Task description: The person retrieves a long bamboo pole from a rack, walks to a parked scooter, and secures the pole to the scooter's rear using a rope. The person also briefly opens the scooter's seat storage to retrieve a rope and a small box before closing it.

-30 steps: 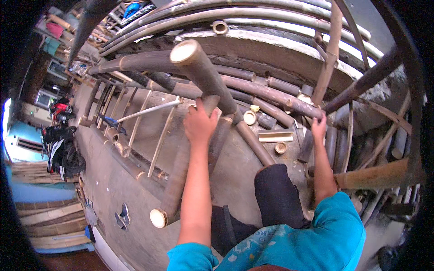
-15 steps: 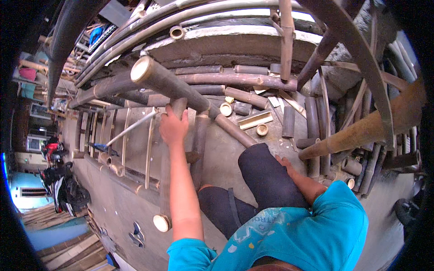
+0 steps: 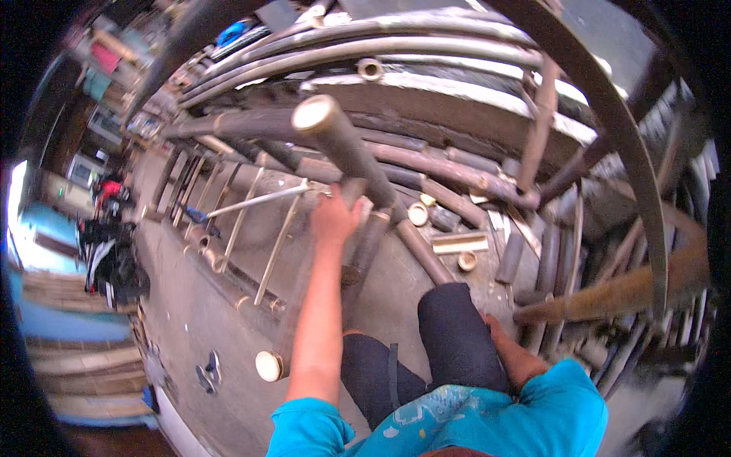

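The left hand, slightly blurred, closes round the upper end of a bamboo post, fingers on its left side and thumb on its right, a firm-looking hold. The post runs down behind the left forearm, and a pale cut end shows low on the left of that arm. Just above the hand, a thick dark beam slants across, its pale end facing up toward the viewer; a narrower length follows in the same line down to the right knee. The right hand is low beside that knee, partly hidden by the leg, so whether it grips anything cannot be told. Near it lies the tip of a stout yellowish pole. On the floor beyond the knee are a split trough and a short ring, just beside each other, with dark offcuts about them. Left of the left hand, a pale rod slants over a slatted frame. Sandals lie farther down the floor, and long poles rest along the top.
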A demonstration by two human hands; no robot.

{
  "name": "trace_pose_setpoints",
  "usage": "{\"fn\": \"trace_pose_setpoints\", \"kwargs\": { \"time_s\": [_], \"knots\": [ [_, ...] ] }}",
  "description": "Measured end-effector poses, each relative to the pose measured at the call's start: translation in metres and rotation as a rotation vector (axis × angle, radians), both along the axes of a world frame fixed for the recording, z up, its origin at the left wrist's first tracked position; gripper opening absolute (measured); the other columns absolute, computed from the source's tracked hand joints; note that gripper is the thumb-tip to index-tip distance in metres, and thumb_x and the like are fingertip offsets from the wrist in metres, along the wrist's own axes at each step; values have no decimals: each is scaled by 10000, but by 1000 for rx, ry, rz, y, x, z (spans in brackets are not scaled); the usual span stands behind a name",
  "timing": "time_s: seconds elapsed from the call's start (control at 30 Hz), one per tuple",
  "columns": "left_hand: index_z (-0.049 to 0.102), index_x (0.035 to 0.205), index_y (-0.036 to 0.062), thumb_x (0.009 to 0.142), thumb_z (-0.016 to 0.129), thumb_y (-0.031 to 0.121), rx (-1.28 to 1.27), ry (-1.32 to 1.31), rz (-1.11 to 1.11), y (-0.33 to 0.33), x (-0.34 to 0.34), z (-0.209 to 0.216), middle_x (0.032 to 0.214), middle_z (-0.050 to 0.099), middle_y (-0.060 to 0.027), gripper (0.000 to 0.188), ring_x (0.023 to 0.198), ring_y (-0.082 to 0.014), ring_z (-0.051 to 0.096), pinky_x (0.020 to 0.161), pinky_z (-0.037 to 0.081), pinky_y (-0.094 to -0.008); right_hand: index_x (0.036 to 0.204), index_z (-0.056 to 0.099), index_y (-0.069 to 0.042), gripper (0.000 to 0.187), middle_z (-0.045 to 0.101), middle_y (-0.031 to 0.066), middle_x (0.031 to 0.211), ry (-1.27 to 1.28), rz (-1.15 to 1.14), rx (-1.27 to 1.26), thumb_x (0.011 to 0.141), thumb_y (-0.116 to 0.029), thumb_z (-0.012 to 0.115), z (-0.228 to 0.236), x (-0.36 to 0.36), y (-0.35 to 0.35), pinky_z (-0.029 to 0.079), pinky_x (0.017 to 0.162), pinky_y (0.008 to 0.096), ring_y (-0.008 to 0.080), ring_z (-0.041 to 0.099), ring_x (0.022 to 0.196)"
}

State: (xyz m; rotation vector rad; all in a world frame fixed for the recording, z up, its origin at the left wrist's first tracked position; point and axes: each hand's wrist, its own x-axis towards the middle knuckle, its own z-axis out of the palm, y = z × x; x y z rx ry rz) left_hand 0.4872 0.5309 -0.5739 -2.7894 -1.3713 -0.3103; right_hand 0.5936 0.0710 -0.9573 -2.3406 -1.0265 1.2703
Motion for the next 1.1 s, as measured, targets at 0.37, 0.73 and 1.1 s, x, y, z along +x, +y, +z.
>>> {"fn": "trace_pose_setpoints", "kwargs": {
  "time_s": [0.37, 0.73, 1.1],
  "knots": [
    [533, 1268, 16, 803, 727, 423, -146, -243, 50, -2, -6, -4, 1164, 601, -255, 648, 1074, -415, 619, 883, 519, -525, 1121, 620, 12, 296, 676, 255, 1023, -67, -9, 430, 951, -209, 521, 9, 86, 92, 515, 823, 445, 403, 662, 915],
    [601, 1217, 95, 816, 691, 272, -116, -412, 46, -6, -3, -15, 1123, 627, -197, 448, 1010, -356, 646, 822, 530, -473, 1231, 613, 5, 371, 685, 77, 971, 7, -195, 480, 1009, -290, 565, 221, 40, 180, 503, 784, 273, 139, 646, 870],
    [585, 1233, 57, 798, 721, 341, -171, -434, 78, 6, -9, -14, 1150, 636, -212, 537, 1010, -377, 660, 865, 520, -489, 1198, 651, -52, 454, 692, 219, 1103, -429, 145, 357, 913, -405, 637, 264, -33, 182, 536, 860, 447, 361, 682, 1008]
  ]
}}
